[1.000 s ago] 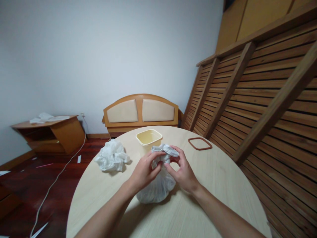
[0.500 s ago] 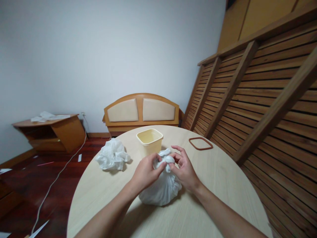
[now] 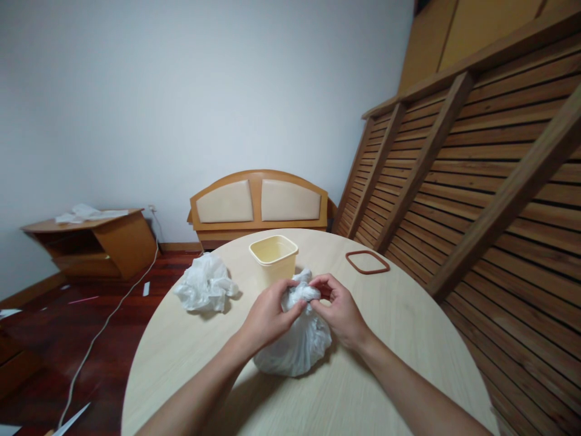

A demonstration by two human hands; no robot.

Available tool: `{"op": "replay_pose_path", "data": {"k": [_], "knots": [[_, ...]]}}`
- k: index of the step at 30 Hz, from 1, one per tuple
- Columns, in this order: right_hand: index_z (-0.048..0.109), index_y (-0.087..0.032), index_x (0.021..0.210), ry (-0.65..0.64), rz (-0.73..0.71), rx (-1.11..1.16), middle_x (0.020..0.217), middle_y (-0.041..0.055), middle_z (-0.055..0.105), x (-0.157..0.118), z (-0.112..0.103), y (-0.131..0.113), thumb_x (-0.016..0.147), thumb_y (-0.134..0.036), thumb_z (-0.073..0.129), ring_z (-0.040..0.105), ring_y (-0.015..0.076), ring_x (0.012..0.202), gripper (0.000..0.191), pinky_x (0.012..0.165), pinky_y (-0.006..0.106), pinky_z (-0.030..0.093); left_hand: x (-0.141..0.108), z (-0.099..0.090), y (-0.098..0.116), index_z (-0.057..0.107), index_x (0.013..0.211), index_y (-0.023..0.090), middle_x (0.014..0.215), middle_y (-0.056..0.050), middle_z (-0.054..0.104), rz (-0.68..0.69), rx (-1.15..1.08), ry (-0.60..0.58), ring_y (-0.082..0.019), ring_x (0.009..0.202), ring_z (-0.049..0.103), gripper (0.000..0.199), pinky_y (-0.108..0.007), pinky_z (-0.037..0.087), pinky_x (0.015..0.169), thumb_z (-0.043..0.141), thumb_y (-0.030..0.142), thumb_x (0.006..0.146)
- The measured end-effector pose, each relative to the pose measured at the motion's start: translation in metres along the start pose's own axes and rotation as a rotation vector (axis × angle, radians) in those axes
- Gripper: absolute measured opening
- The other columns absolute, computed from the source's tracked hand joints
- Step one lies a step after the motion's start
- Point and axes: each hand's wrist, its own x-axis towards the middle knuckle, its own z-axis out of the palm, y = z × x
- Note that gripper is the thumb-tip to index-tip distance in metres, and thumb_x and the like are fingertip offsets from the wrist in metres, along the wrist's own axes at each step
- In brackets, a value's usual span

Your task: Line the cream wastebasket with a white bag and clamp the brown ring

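A filled white plastic bag [image 3: 297, 348] rests on the round table, its top twisted into a knot. My left hand [image 3: 273, 312] is closed on the left side of the knot, with thumb and fingers pinching the plastic. From the right, my right hand [image 3: 338, 309] pinches the same knot between thumb and fingers. What lies inside the bag is hidden. Just behind it stands a pale yellow plastic tub [image 3: 273, 257] with no lid on.
A crumpled white plastic bag [image 3: 206, 284] lies at the left of the round table [image 3: 399, 363]. Toward the right back is a reddish-brown rounded square ring [image 3: 367, 262]. Beyond the table stand a headboard [image 3: 258, 200], a low cabinet [image 3: 109, 242] and leaning wooden slats [image 3: 454, 181].
The fingers of my right hand have curled in closer to the knot. My left hand stays nearly where it was, and the bag keeps its place.
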Motion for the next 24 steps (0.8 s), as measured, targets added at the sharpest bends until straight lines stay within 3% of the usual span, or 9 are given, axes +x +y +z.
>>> {"op": "replay_pose_path", "data": {"k": [9,15,20,24], "knots": [[0.065,-0.021,0.094,-0.074,-0.067,-0.173,0.092,0.0018,0.071,-0.0011,-0.0028,0.0,0.076,-0.015,0.061,0.069,0.0185,0.088,0.019,0.084,0.033,0.053,0.001,-0.0009,0.002,0.065,0.103,0.018,0.098,-0.008,0.073,0.011,-0.044,-0.021,-0.024,0.089,0.068,0.024,-0.034,0.05,0.08,0.065,0.038,0.089],[0.068,-0.022,0.11,-0.008,-0.109,-0.271,0.109,0.0052,0.072,-0.0004,-0.0047,-0.0012,0.074,-0.011,0.065,0.069,0.019,0.093,0.037,0.083,0.033,0.055,0.0013,-0.0014,-0.0013,0.059,0.122,0.019,0.115,-0.009,0.072,0.075,-0.126,-0.046,-0.024,0.105,0.067,0.034,-0.034,0.05,0.09,0.063,0.027,0.089],[0.076,-0.021,0.092,-0.046,-0.041,-0.242,0.102,0.0058,0.076,0.0003,-0.0043,-0.0008,0.077,-0.015,0.066,0.07,0.0217,0.095,0.019,0.086,0.036,0.056,0.0022,-0.002,-0.0028,0.065,0.104,0.018,0.102,-0.008,0.072,0.109,-0.062,-0.06,-0.023,0.094,0.066,0.018,-0.033,0.049,0.085,0.058,0.021,0.089],[0.074,-0.02,0.094,-0.05,0.087,-0.136,0.097,0.006,0.077,0.0007,-0.0027,-0.0001,0.08,-0.023,0.069,0.072,0.0217,0.091,0.016,0.085,0.037,0.056,0.0032,0.0005,-0.0056,0.064,0.101,0.017,0.096,-0.007,0.071,0.07,-0.086,-0.037,-0.021,0.089,0.065,0.015,-0.033,0.049,0.081,0.056,0.02,0.088]]}}
